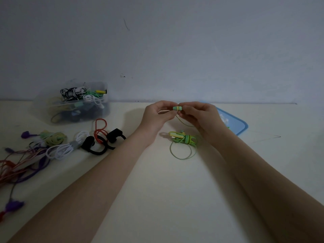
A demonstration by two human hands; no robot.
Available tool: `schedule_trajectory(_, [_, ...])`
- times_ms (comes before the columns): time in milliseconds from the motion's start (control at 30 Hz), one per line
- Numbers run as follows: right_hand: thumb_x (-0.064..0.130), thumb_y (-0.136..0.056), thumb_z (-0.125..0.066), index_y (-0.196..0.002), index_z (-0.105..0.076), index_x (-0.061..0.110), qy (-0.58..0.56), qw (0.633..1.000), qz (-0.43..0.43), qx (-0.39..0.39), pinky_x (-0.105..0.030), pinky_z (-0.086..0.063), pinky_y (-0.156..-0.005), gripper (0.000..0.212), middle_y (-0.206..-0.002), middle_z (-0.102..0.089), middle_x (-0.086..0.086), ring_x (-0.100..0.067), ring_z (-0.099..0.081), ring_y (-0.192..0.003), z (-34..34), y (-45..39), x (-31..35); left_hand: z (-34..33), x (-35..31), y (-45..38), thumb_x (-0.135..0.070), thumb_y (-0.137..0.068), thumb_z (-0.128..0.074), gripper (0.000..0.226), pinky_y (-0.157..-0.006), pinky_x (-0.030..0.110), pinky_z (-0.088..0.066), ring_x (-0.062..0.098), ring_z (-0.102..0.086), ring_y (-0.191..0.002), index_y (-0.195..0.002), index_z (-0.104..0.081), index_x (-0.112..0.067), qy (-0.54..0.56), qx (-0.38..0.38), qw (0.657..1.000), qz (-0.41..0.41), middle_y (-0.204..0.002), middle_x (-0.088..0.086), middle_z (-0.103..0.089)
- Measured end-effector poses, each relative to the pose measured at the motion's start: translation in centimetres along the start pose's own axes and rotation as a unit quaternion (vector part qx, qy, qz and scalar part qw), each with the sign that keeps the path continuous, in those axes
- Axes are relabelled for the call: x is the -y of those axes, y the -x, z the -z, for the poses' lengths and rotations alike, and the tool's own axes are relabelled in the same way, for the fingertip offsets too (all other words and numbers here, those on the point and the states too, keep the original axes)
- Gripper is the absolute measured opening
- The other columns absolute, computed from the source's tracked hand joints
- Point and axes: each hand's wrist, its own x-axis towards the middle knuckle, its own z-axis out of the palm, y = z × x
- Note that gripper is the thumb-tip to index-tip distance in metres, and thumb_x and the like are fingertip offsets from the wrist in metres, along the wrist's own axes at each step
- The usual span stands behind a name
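Far left, a tangle of purple, red & orange earphone cords (19, 165) ran off the frame edge, too knotted to count. Behind it, by the wall, sat a clear plastic box (43, 104) w/ more earphones inside, contents blurred thru the cloudy wall. In front: a white cable bundle (61, 150), then black ear-hook earphones (105, 139) w/ a red cord (100, 128) looped over them. Mid-frame, the L hand (157, 114) & R hand (198, 114) were raised above the table, fingertips meeting, each pinching one end of the green earbuds (177, 108), which were pressed together btwn them; the fingers covered most of both buds. A thin green wire dropped from there, partly hidden behind the R hand, to the green cable bundle (184, 139) lying on the table below. Far right, a blue tray (236, 123) lay flat, its left part hidden by the R hand.
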Motion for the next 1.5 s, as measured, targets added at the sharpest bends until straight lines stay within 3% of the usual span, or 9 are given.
schedule_trajectory(233, [0.000, -0.089, -0.056, -0.098, -0.067, -0.001, 0.186, 0.981, 0.050, -0.031, -0.016, -0.052, -0.060, 0.014, -0.076, -0.064, -0.007, -0.009, -0.062, -0.064, -0.4, -0.2, 0.4, -0.1, -0.1, 0.0, 0.001, -0.081, -0.065, 0.019, -0.073, 0.016, -0.051, 0.000, -0.060, -0.070, -0.094, -0.063, -0.012, -0.017, -0.005, 1.000, -0.016, -0.084, 0.001, -0.062])
schedule_trajectory(433, [0.004, -0.087, -0.056, -0.088, -0.071, 0.010, 0.361, 0.921, 0.130, -0.064, -0.030, -0.053, -0.074, 0.016, -0.083, -0.067, -0.004, -0.017, -0.061, -0.075, 0.0, -1.4, 2.0, -0.5, -0.2, 0.2, 0.000, -0.083, -0.064, 0.015, -0.066, 0.014, -0.051, 0.009, -0.060, -0.073, -0.094, -0.067, -0.009, -0.062, 0.020, 0.998, -0.018, -0.081, 0.002, -0.065])
schedule_trajectory(567, [0.005, -0.088, -0.054, -0.092, -0.072, 0.007, 0.522, 0.838, 0.148, -0.059, 0.000, -0.036, -0.058, 0.019, -0.084, -0.067, -0.002, -0.014, -0.059, -0.077, 1.3, -1.3, 3.4, -1.0, -0.9, 0.0, 0.001, -0.082, -0.066, 0.011, -0.064, 0.013, -0.052, 0.002, -0.062, -0.059, -0.089, -0.067, -0.007, -0.028, 0.000, 1.000, -0.013, -0.070, 0.000, -0.066])
schedule_trajectory(733, [0.005, -0.082, -0.056, -0.085, -0.072, 0.007, 0.637, 0.756, 0.097, -0.112, -0.029, -0.047, -0.071, 0.017, -0.086, -0.069, -0.018, -0.033, -0.063, -0.085, 4.1, -0.3, 4.3, -1.2, -1.4, -0.3, 0.004, -0.079, -0.067, 0.009, -0.063, 0.015, -0.054, 0.002, -0.062, -0.054, -0.083, -0.067, -0.004, -0.040, -0.014, 0.998, -0.040, -0.053, -0.009, -0.065])
schedule_trajectory(933, [0.023, -0.079, -0.069, -0.097, -0.063, 0.007, 0.722, 0.684, -0.021, -0.101, -0.034, -0.051, -0.076, 0.025, -0.090, -0.060, -0.014, -0.035, -0.062, -0.088, 5.4, 1.1, 5.2, -1.3, -1.8, -0.2, 0.001, -0.078, -0.070, 0.015, -0.071, 0.022, -0.056, 0.002, -0.062, -0.053, -0.073, -0.063, -0.011, -0.122, -0.007, 0.992, -0.033, -0.067, 0.000, -0.062])
schedule_trajectory(1100, [0.008, -0.079, -0.063, -0.100, -0.064, 0.003, 0.727, 0.680, -0.048, -0.087, -0.034, -0.050, -0.077, 0.022, -0.101, -0.063, -0.019, -0.035, -0.062, -0.092, 5.7, 1.9, 4.5, -1.2, -2.5, 0.4, 0.004, -0.082, -0.064, 0.009, -0.058, 0.011, -0.052, 0.000, -0.060, -0.050, -0.089, -0.062, 0.000, -0.107, 0.048, 0.993, 0.029, -0.070, 0.005, -0.061])
schedule_trajectory(1200, [0.003, -0.079, -0.060, -0.091, -0.066, 0.004, 0.697, 0.711, -0.010, -0.098, -0.036, -0.054, -0.080, 0.014, -0.094, -0.066, -0.022, -0.034, -0.065, -0.084, 6.1, 2.1, 4.8, -0.3, -2.0, 0.9, -0.002, -0.083, -0.065, 0.007, -0.056, 0.012, -0.051, 0.006, -0.058, -0.056, -0.090, -0.064, -0.005, -0.180, 0.059, 0.980, 0.053, -0.070, 0.002, -0.060])
schedule_trajectory(1333, [0.001, -0.078, -0.063, -0.065, -0.063, 0.014, 0.593, 0.804, 0.030, -0.028, -0.008, -0.048, -0.056, 0.019, -0.063, -0.067, -0.010, -0.001, -0.056, -0.038, 5.0, 2.5, 5.2, 1.2, -1.5, 0.9, -0.002, -0.082, -0.064, 0.014, -0.062, 0.023, -0.049, 0.014, -0.052, -0.059, -0.083, -0.067, -0.016, -0.260, 0.074, 0.962, 0.045, -0.070, 0.002, -0.059])
schedule_trajectory(1500, [0.006, -0.079, -0.069, -0.072, -0.066, 0.011, 0.564, 0.824, 0.042, 0.037, -0.006, -0.042, -0.043, 0.009, -0.059, -0.061, -0.004, -0.004, -0.053, -0.043, 1.3, 2.2, 4.2, 1.6, -1.5, 1.4, -0.004, -0.083, -0.066, 0.018, -0.066, 0.017, -0.054, 0.016, -0.063, -0.069, -0.100, -0.066, -0.011, -0.294, 0.089, 0.951, 0.039, -0.085, 0.002, -0.061])
